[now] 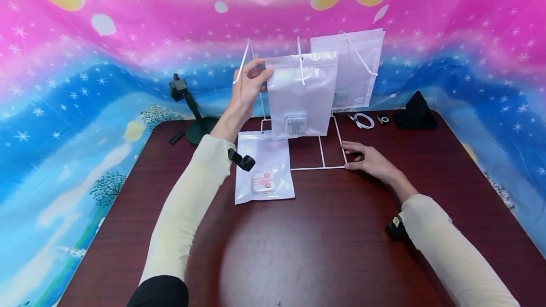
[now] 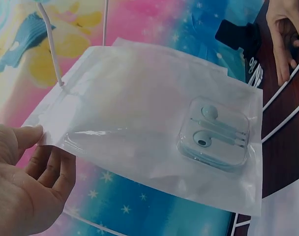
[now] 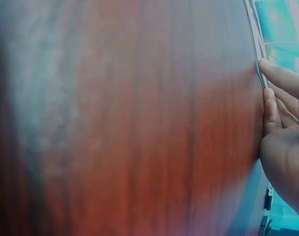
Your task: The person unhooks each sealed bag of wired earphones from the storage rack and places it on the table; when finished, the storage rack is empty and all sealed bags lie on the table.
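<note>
My left hand (image 1: 261, 75) is raised and pinches the top left corner of a translucent zip bag (image 1: 300, 94) between thumb and fingers. The bag hangs on a hook of a white wire rack (image 1: 317, 168). A boxed set of white earphones (image 1: 295, 124) lies at its bottom. In the left wrist view the thumb of my left hand (image 2: 26, 147) lies on the edge of the bag (image 2: 139, 123), near the hook (image 2: 48, 39). My right hand (image 1: 356, 155) rests with straight fingers on the rack's front right corner. The right wrist view shows the fingertips (image 3: 270, 98) against the wire (image 3: 260, 73).
A second bag (image 1: 264, 169) with a pink earphone case lies flat on the dark wood table (image 1: 324, 250) beside the rack. A third bag (image 1: 356, 67) hangs at the back. A black stand (image 1: 194, 112), a coiled white cable (image 1: 363, 120) and a black holder (image 1: 415, 112) line the far edge.
</note>
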Motion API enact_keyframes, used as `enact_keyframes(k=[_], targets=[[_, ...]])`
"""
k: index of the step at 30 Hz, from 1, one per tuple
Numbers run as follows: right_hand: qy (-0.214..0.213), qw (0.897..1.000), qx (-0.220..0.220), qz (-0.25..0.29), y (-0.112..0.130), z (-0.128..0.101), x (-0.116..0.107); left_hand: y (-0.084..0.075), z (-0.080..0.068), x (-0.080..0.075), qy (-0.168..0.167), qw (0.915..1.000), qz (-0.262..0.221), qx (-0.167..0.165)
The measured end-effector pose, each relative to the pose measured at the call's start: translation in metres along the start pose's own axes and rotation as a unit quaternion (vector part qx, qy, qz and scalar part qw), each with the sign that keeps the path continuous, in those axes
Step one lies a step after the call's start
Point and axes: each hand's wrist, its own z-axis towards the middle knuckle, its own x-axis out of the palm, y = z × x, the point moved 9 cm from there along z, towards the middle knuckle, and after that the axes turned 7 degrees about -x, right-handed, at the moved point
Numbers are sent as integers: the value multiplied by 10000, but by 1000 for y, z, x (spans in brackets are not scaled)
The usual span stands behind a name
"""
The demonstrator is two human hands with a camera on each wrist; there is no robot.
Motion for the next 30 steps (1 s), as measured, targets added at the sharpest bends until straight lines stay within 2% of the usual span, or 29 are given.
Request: enact_keyframes(k=[11, 22, 30], targets=[[-17, 10000, -74, -19, 1, 0, 0, 3, -29, -5, -69, 9999, 31, -146], [-48, 9999, -99, 0, 3, -1, -2, -3, -59, -7, -96, 9999, -4, 142], [-55, 9999, -131, 37, 3, -1, 0, -10, -76, -3, 76, 9996, -99, 249]])
